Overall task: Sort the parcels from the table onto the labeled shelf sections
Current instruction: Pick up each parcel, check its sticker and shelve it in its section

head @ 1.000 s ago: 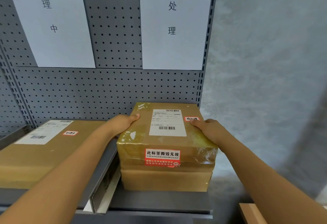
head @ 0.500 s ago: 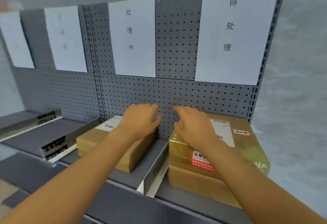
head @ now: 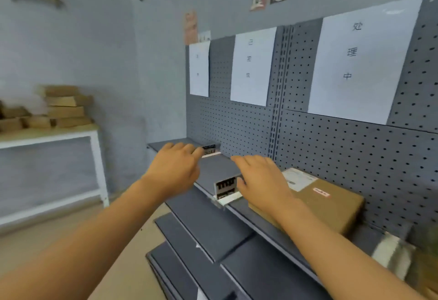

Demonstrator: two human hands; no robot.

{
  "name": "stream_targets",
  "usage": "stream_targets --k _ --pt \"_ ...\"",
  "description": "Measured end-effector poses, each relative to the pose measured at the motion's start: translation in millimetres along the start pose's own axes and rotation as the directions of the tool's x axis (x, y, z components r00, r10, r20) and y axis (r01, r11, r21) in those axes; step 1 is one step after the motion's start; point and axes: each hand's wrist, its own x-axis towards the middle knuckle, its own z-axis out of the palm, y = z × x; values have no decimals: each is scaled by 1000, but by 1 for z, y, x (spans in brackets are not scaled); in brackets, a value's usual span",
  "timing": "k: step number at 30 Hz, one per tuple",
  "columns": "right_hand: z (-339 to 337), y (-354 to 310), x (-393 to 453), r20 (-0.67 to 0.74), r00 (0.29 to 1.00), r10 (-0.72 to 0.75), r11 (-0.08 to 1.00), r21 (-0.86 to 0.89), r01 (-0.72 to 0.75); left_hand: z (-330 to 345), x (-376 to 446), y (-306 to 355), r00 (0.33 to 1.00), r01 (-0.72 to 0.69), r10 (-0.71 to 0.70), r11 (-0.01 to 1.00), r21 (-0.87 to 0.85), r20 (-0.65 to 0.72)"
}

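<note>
Both hands hover empty above the grey shelf, the left hand and right hand with fingers loosely spread, gripping nothing. One cardboard parcel (white shipping label, small red sticker) lies on the shelf just beside the right wrist, under a paper section sign. More parcels sit stacked on the bench at far left, blurred.

— Position of the bare left hand?
— Forearm extended, palm down, fingers loosely curled, holding nothing.
— And the bare right hand?
— Alongside, palm down, fingers relaxed, likewise empty.
</note>
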Motion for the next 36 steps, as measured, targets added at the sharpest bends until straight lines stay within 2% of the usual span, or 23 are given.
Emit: stream_targets --k 10,18,23,29,36 --pt "82 -154 152 -14 980 -199 972 123 199 44 -83 -183 965 260 -260 965 2 43" --pt "142 -267 280 -15 948 -317 926 210 313 84 -128 -319 848 509 -519 854 107 112" --pt "190 -317 355 -58 927 -371 870 326 369 121 -105 -397 822 539 -561 823 181 102" --pt "242 -347 471 -76 905 -418 854 306 420 180 -56 -495 806 512 -568 810 284 167" --pt "298 -408 574 -81 859 -505 801 328 502 231 -50 -599 749 577 -643 751 321 160"
